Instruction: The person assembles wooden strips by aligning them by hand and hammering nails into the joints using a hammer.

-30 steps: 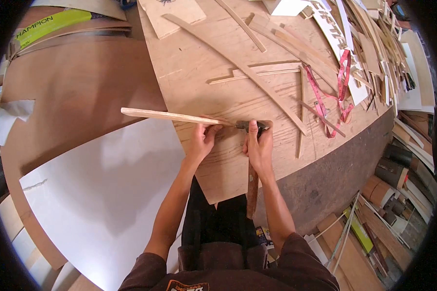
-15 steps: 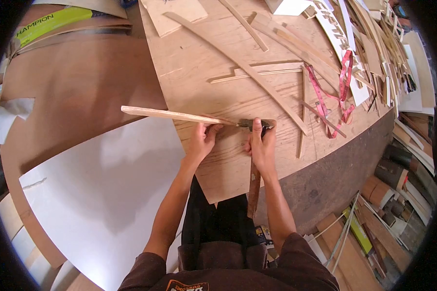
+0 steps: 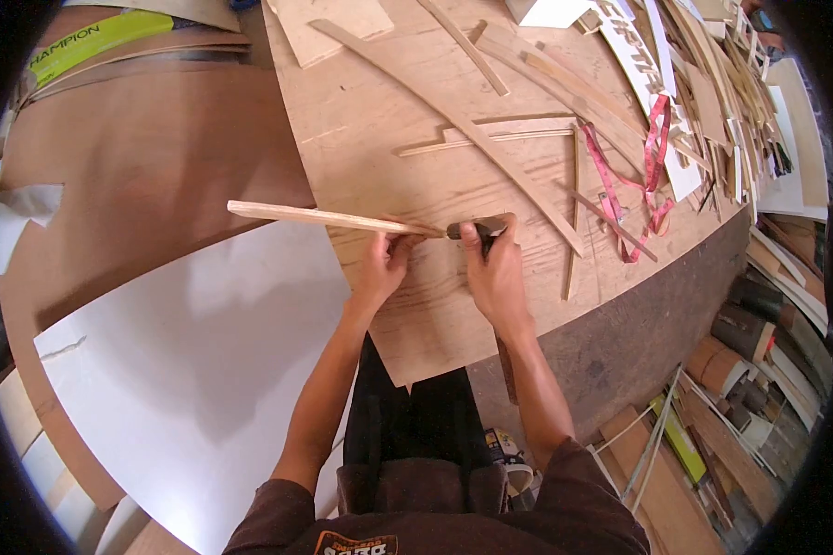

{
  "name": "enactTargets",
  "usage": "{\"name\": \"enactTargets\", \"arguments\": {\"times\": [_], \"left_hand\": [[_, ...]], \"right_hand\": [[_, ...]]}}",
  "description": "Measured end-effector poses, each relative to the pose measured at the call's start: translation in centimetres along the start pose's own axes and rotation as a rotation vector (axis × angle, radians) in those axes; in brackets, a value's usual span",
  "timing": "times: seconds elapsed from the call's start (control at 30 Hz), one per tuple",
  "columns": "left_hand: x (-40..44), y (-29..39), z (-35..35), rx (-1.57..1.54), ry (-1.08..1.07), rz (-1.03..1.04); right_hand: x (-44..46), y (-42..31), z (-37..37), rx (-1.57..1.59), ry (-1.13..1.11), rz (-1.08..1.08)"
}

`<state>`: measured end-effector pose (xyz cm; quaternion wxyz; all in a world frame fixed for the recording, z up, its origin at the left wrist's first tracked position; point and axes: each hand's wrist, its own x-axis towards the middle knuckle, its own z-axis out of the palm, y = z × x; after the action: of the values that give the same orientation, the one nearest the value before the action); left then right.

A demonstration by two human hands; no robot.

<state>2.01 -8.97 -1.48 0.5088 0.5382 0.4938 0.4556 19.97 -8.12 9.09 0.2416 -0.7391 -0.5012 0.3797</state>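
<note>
Nearby, pink tape [image 3: 656, 143], loose strips [image 3: 477, 136] clutter plywood [image 3: 370, 111] beyond hammer [image 3: 455, 230], held stick [image 3: 315, 216].

Bright, diffuse light on the plywood [image 3: 370, 166] around the left hand [image 3: 379, 268] and right hand [image 3: 497, 277]; source out of view. Soft-edged shade on the wood near the left hand. Below and left of that hand, 1 broad grey shadow on the white sheet [image 3: 157, 370], pale glare toward its lower end. Floor [image 3: 602, 361] right of the right hand reads dimmer. Fisheye bowing well out from both hands; 4 black corners. Wood grain near the hands fairly clear, outer edges softer.
</note>
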Motion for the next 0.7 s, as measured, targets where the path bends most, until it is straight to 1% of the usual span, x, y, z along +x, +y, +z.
{"name": "enactTargets", "arguments": {"times": [0.03, 0.1, 0.17, 0.23, 0.27, 0.3, 0.33, 0.37, 0.47, 0.53, 0.57, 0.63, 0.7], "left_hand": [[0.2, 0.6, -0.2, 0.004, -0.030, -0.117], [0.2, 0.8, -0.1, 0.007, -0.059, -0.240], [0.1, 0.1, 0.1, 0.000, -0.023, 0.047], [0.1, 0.2, 0.2, -0.019, -0.023, 0.034], [0.4, 0.3, 0.0, -0.036, -0.021, 0.027], [0.5, 0.8, -0.1, -0.035, -0.017, 0.027], [0.4, 1.7, -0.3, 0.060, -0.035, -0.010], [0.3, 2.2, -0.3, 0.153, -0.056, -0.047], [0.2, 1.5, -0.1, 0.062, -0.018, -0.052], [0.6, 2.1, 0.1, 0.032, -0.022, -0.049], [0.5, 2.3, 0.1, 0.002, -0.031, -0.057], [0.3, 2.2, -0.1, 0.025, -0.042, -0.049], [0.5, 2.3, -0.1, 0.047, -0.055, -0.031]], "right_hand": [[-0.2, 0.3, 0.3, 0.079, 0.034, -0.088], [-0.2, 0.3, 0.3, 0.081, 0.057, -0.087], [-0.3, 0.3, 0.5, 0.085, 0.075, -0.083], [-0.1, 0.2, 0.7, -0.092, -0.014, 0.012], [0.0, 0.2, 0.7, -0.091, -0.013, 0.008], [-0.2, 0.3, 0.6, -0.018, 0.023, -0.035], [-0.4, 0.4, 0.7, 0.054, 0.058, -0.074], [-0.3, 0.2, 0.7, 0.053, 0.054, -0.072], [-0.4, -0.3, 0.4, 0.041, 0.005, -0.015], [-0.5, -0.3, 0.3, 0.186, 0.051, -0.071], [-0.4, -0.3, 0.4, 0.187, 0.048, -0.070], [-0.3, -0.2, 0.3, 0.033, 0.044, -0.038], [-0.3, 0.1, 0.3, 0.051, 0.033, -0.030]]}}
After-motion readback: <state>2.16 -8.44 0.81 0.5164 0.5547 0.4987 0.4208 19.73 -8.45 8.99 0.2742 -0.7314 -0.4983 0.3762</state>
